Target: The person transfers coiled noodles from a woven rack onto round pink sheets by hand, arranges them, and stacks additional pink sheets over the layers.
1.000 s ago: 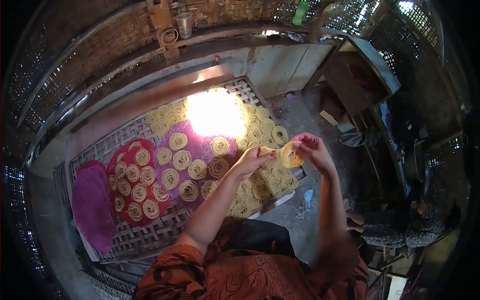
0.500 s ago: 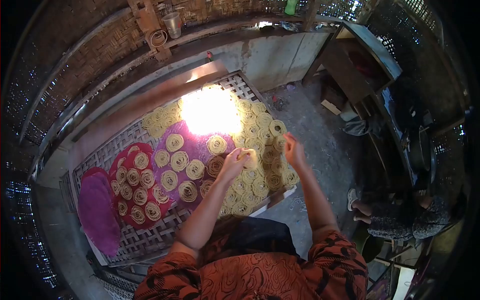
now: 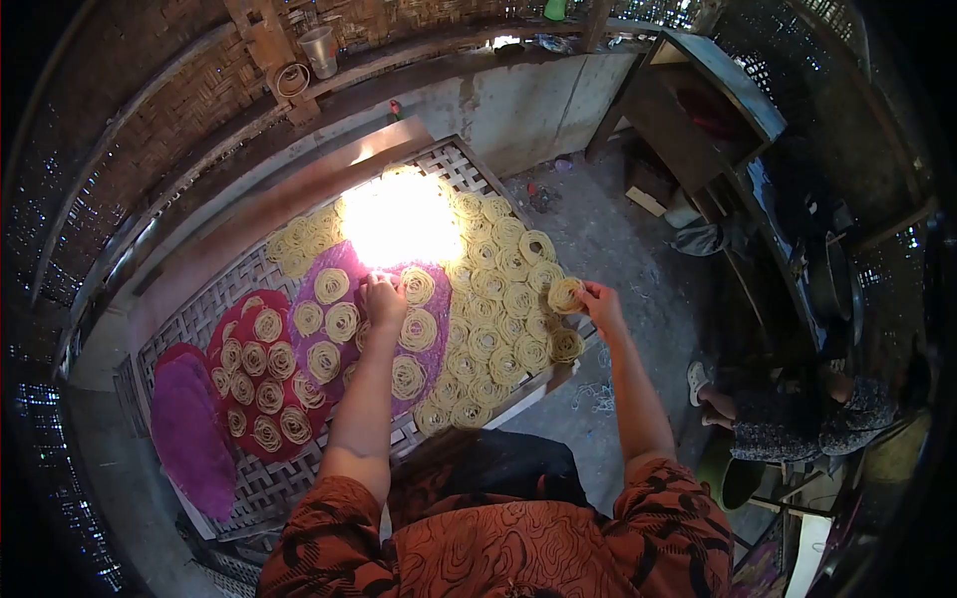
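The person's right hand (image 3: 603, 307) has its thumb and fingers clamped on the edge of a pale yellow coil of strands (image 3: 565, 295), at the right side of the woven rack (image 3: 349, 439), by the rows of similar coils (image 3: 484, 343). The left hand (image 3: 384, 301) is over the purple cloth (image 3: 435, 344), beside another coil (image 3: 418, 286); its fingertips are hard to make out, so whether they are apart or together cannot be told. White glare (image 3: 401, 221) hides the coils behind it. At the right, a second person (image 3: 788, 429) is partly lost in shadow, and the green bottle (image 3: 555, 9) is cut off by the top edge
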The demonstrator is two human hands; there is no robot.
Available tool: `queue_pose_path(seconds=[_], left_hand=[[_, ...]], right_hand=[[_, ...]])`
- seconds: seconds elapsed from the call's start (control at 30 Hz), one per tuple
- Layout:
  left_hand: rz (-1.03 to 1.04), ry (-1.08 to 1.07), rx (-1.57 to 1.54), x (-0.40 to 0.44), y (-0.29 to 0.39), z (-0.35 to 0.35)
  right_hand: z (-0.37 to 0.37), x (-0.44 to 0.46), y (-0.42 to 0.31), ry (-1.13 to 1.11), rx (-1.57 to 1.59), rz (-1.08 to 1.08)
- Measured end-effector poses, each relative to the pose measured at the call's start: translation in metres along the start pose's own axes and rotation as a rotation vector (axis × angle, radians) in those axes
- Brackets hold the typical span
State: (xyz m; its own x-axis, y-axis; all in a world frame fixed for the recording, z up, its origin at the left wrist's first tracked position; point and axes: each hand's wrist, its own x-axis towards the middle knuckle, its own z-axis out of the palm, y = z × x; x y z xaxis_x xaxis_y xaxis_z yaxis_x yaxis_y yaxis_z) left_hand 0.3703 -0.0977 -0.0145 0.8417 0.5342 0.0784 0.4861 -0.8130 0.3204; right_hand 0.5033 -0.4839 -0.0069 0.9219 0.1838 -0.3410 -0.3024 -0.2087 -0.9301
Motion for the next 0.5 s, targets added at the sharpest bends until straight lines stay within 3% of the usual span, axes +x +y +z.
queue_pose_path(seconds=[0.07, 0.13, 0.17, 0.23, 0.27, 0.33, 0.37, 0.43, 0.47, 0.5], left_hand=[[-0.029, 0.019, -0.040, -0.001, 0.001, 0.009], [-0.063, 0.042, -0.080, -0.001, 0.000, 0.016], [-0.050, 0.046, -0.173, 0.000, 0.000, 0.022], [-0.036, 0.051, -0.269, -0.001, 0.003, 0.024], [-0.016, 0.061, -0.396, -0.001, 0.007, 0.023], [0.005, 0.072, -0.525, -0.007, 0.025, 0.015], [0.019, -0.014, -0.673, -0.013, 0.040, 0.009], [-0.030, -0.298, -0.862, -0.029, 0.085, -0.031], [-0.093, -0.494, -0.901, -0.038, 0.110, -0.053], [-0.054, -0.546, -1.013, -0.048, 0.124, -0.051]], right_hand=[[-0.001, -0.003, 0.010, -0.018, -0.043, 0.062], [0.006, -0.015, 0.004, 0.128, -0.890, -0.269], [0.010, -0.020, 0.002, 0.126, -0.890, -0.268], [0.018, -0.032, -0.003, 0.179, -0.809, -0.709], [0.023, -0.039, -0.007, 0.183, -0.810, -0.711], [0.039, -0.058, -0.024, -0.087, -0.398, -0.196], [0.048, -0.064, -0.028, -0.088, -0.399, -0.200], [0.063, -0.073, -0.028, -0.196, 0.044, -0.208], [0.067, -0.076, -0.028, -0.249, 0.185, -0.130], [0.065, -0.080, -0.034, -0.249, 0.186, -0.127]])
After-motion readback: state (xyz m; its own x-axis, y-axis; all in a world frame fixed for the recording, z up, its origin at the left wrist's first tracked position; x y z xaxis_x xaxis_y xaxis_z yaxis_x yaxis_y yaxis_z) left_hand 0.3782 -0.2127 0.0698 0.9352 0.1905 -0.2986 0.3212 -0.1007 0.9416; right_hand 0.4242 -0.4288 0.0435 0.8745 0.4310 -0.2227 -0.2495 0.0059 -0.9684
